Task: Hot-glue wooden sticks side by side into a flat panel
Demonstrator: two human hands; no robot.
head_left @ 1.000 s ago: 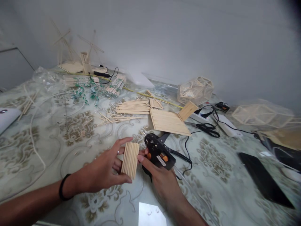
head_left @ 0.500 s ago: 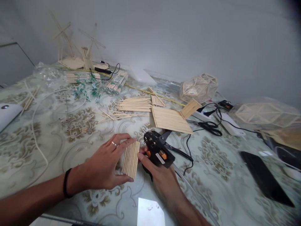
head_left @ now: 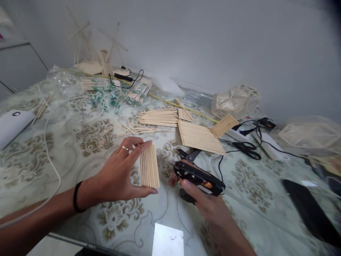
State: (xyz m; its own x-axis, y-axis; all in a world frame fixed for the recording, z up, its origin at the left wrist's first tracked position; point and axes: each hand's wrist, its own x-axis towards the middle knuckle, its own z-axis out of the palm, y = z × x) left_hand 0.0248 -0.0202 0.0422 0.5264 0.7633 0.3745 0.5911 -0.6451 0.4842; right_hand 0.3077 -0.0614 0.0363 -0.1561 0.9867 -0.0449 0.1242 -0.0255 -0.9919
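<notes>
Between the thumb and fingers of my left hand [head_left: 121, 170] is a small panel of wooden sticks [head_left: 149, 167] laid side by side, held by its two ends above the table. My right hand [head_left: 201, 195] grips a black glue gun [head_left: 199, 177] with orange parts; its nozzle points left toward the panel, with a gap between them. Black-handled cutting pliers [head_left: 193, 155] lie behind the glue gun, partly hidden by it. Farther back rests a larger stick panel [head_left: 201, 137] with a smaller panel [head_left: 225, 125] standing at its right edge.
Loose sticks [head_left: 158, 117] lie behind my left hand. Scissors [head_left: 247, 149], a power strip [head_left: 236, 135] and a black phone-like slab [head_left: 310, 209] are on the right. Wrapped stick bundles [head_left: 138, 92] and stick models [head_left: 234, 101] stand along the wall. A white cable [head_left: 49, 156] crosses the left side.
The glue gun has moved right, away from the panel, and turned so its nozzle points left. My left hand has tilted the stick panel, showing its face more.
</notes>
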